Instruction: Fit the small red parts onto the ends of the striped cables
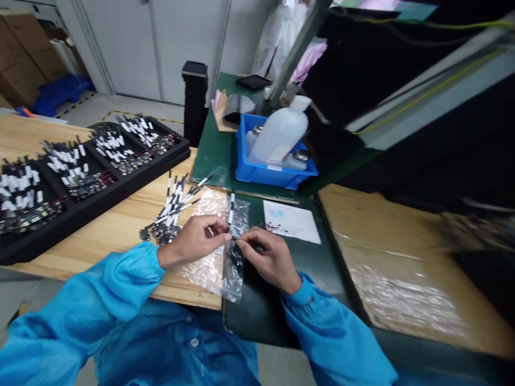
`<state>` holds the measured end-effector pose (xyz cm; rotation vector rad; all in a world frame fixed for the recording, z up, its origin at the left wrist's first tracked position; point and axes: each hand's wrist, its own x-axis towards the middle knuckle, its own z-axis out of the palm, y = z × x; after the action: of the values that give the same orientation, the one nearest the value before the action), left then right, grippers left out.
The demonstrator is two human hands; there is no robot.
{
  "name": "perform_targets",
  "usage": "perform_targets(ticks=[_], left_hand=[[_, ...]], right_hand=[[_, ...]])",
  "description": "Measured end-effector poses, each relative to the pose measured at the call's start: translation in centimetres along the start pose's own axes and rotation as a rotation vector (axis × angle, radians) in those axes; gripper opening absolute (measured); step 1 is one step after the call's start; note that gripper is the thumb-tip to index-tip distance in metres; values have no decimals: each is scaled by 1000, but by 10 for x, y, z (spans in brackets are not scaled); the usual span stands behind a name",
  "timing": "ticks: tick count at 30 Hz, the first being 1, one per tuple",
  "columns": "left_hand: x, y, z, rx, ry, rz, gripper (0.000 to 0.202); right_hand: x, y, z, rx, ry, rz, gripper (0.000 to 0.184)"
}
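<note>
My left hand (196, 239) pinches the lower end of a small electronic part with a black-and-white strip (232, 208) that stands up past the fingertips. My right hand (270, 256) is closed right beside it, thumb and forefinger meeting at the same small end; what lies between those fingertips is too small to make out. Under both hands lies a clear plastic bag (235, 279). A loose pile of similar strip parts (174, 206), with small circuit boards at their lower ends, lies just left of my left hand.
A black divided tray (132, 179) full of strip parts stands on the wooden table at left. A blue bin (263, 174) holds a large white bottle (281, 134) and smaller ones. Tiny dark pieces lie on a paper sheet (308, 225). Cardboard (362, 214) lies at right. Another person (277, 40) is behind.
</note>
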<state>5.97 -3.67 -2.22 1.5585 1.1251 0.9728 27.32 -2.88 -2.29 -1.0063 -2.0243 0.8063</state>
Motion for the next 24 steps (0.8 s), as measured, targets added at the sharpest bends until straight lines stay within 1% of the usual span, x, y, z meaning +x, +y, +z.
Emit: perform_targets(ticks=[3, 5, 9, 13, 15, 17, 18, 20, 21, 22, 24], left_hand=[[-1, 1, 0, 52, -27, 34, 19], [-2, 0, 1, 28, -46, 32, 20], [-2, 0, 4, -67, -76, -11, 22], [-2, 0, 6, -144, -47, -67, 22], [-2, -1, 6, -172, -30, -89, 22], [-2, -2, 7, -186, -7, -105, 22], [-2, -2, 7, -192, 8, -112, 23], [-3, -4, 9, -203, 46, -124, 24], [-3, -5, 9, -206, 65, -125, 25], [-3, -5, 10, -206, 81, -120, 25], [-4, -6, 11, -164, 114, -83, 23]], right_hand=[[-1, 1, 0, 32, 0, -3, 16], [-1, 3, 0, 50, 1, -12, 16], [-2, 5, -1, 69, 21, -41, 14], [-2, 4, -1, 104, 71, -57, 13], [-2, 4, -1, 106, 134, -46, 24], [-2, 4, -1, 55, 235, -41, 37], [-3, 4, -1, 12, 293, -47, 39], [-4, 3, 0, -67, 400, -83, 38], [-6, 2, 1, -86, 434, -109, 36], [-7, 1, 2, -89, 448, -135, 33], [-10, -1, 7, -82, 428, -188, 30]])
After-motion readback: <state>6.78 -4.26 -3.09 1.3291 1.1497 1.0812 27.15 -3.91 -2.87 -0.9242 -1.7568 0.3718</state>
